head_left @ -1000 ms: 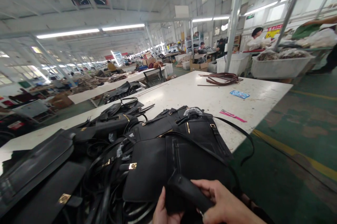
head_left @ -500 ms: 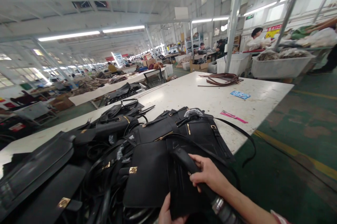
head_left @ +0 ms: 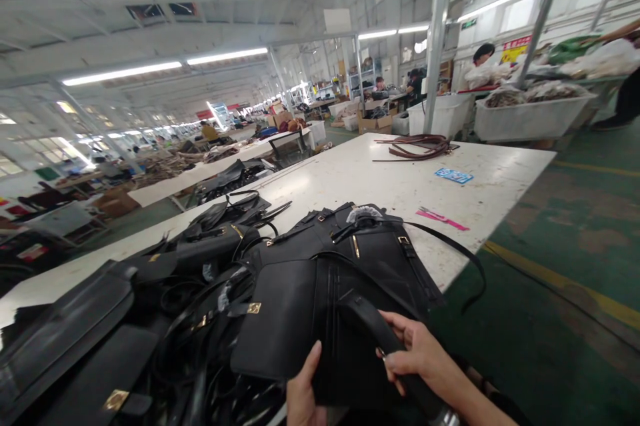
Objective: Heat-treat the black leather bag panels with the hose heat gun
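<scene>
My right hand (head_left: 420, 356) is wrapped round a black curved tube-like tool (head_left: 370, 319) with a metal collar at its lower end; its exact kind I cannot tell. The tool's wide tip is over the gusseted side of a black leather bag (head_left: 280, 313). My left hand (head_left: 306, 389) grips the bag's near edge, thumb on top and the other fingers partly hidden. The bag's flap has a gold clasp (head_left: 254, 308). Beyond it lies another black bag piece (head_left: 385, 249) with gold zips, a buckle and a strap hanging over the table edge.
More black bags (head_left: 75, 319) and straps are heaped at the left. On the white table (head_left: 340, 176) lie brown straps (head_left: 415, 147), a blue card (head_left: 453, 175) and a pink strip (head_left: 443, 218) with a small tool. White bins (head_left: 533, 116) and people at work are farther back.
My right hand and the tool have moved a little right and down along the bag's side. My left hand has shifted slightly left and up, its thumb now on top of the bag.
</scene>
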`<state>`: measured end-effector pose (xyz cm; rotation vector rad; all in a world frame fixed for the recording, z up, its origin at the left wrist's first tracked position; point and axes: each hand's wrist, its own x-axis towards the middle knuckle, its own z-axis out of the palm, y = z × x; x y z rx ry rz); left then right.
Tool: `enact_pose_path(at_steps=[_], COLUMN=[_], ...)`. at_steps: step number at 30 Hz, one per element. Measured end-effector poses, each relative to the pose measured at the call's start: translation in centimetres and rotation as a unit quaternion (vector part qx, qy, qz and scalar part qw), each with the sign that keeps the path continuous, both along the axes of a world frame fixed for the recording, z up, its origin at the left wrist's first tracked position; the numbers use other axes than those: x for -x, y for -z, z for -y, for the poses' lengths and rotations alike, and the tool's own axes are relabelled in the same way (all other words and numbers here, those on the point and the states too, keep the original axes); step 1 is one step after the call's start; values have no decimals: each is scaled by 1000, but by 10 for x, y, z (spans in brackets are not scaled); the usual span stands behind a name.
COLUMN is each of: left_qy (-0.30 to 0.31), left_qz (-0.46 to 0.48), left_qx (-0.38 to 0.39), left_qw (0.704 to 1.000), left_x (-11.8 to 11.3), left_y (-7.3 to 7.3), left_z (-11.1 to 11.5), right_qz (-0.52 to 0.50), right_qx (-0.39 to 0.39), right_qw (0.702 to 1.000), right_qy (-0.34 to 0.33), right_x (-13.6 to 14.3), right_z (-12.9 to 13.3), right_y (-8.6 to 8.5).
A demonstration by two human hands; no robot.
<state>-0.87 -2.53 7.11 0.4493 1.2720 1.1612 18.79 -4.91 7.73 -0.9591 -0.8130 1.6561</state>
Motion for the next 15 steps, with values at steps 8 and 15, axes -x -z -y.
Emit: enact_pose_path(at_steps=[8,15], left_qy=[110,99], left_qz=[267,243], left_qx=[10,36], left_qw=[957,964], left_x=[8,14], left_y=[37,38], left_z=[-7,-5], right_qz=[-51,21], right_qx=[-24,6], right_qw=[997,991], right_qy=[-61,-131], right_x=[-27,-27], right_z=[-7,-7], right_y=[-26,-58])
